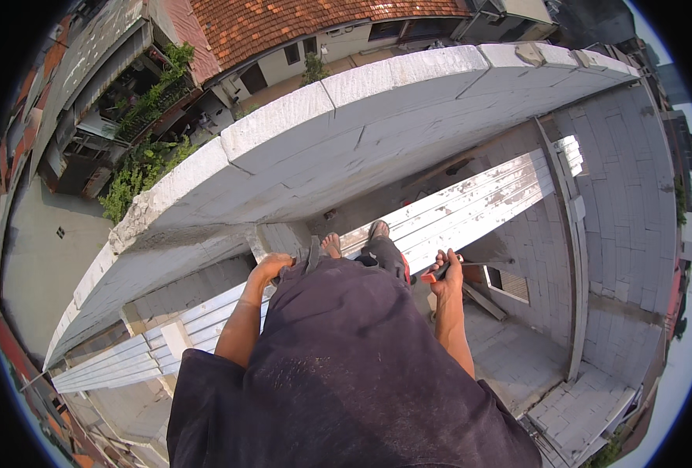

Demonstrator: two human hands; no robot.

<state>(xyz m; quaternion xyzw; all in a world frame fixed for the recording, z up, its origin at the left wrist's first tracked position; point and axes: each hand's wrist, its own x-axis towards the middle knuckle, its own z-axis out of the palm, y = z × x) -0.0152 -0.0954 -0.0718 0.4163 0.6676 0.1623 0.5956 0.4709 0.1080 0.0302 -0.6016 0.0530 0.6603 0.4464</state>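
Note:
My left hand [272, 267] is closed at my waist on a dark strap or cloth [307, 257], beside the dark shirt [338, 351]. Out to the right, my right hand [448, 277] grips a red and black tool [434, 274]; its exact kind is unclear. My sandalled feet [377, 231] stand high up near a band of pale metal profiles [479, 195], with more long profiles [104, 370] at the lower left. Exactly what bears each foot is partly hidden.
A pale block wall with a broken top edge [401, 70] curves across ahead. An upright-looking beam [564, 218] crosses at the right, before more blockwork [619, 195]. A deep drop shows down to a lower floor [510, 359]. Tiled roofs [299, 23] and plants [139, 175] lie outside.

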